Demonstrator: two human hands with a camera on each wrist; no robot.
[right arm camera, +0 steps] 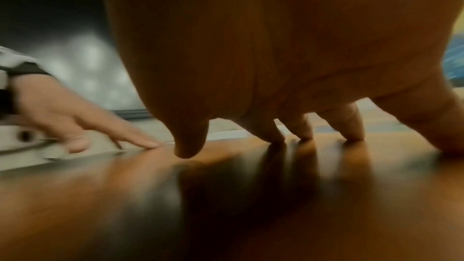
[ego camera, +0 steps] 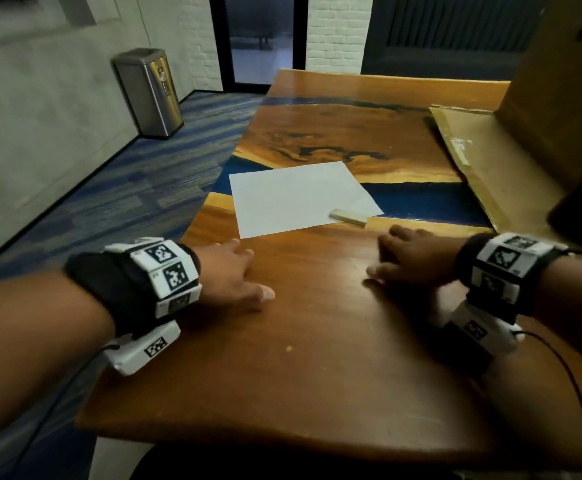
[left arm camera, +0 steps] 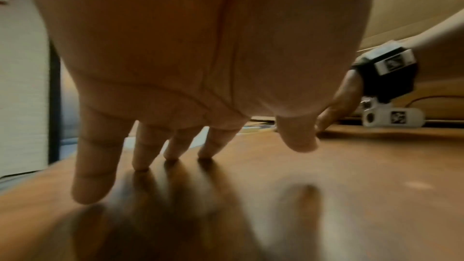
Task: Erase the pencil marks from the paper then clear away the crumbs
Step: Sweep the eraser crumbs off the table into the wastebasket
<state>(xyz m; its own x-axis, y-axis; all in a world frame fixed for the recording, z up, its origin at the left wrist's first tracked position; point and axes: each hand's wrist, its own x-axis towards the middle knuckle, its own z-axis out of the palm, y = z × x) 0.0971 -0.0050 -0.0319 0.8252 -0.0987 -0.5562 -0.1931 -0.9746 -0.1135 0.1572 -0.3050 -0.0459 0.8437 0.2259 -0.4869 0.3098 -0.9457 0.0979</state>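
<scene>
A steel bin (ego camera: 149,91) stands on the carpet by the left wall. The left hand (ego camera: 228,273) rests on the table (ego camera: 317,358) near its left edge, palm down, fingers (left arm camera: 140,146) straight and spread, tips touching the wood, holding nothing. The paper (ego camera: 300,197) lies flat beyond both hands, apart from them; no marks or crumbs can be made out on it. An eraser (ego camera: 347,216) lies across its near right edge, partly on the table. The right hand (ego camera: 410,259) rests palm down, fingers (right arm camera: 350,124) loosely bent, tips on the wood, holding nothing. Flattened cardboard (ego camera: 473,161) lies along the right side.
</scene>
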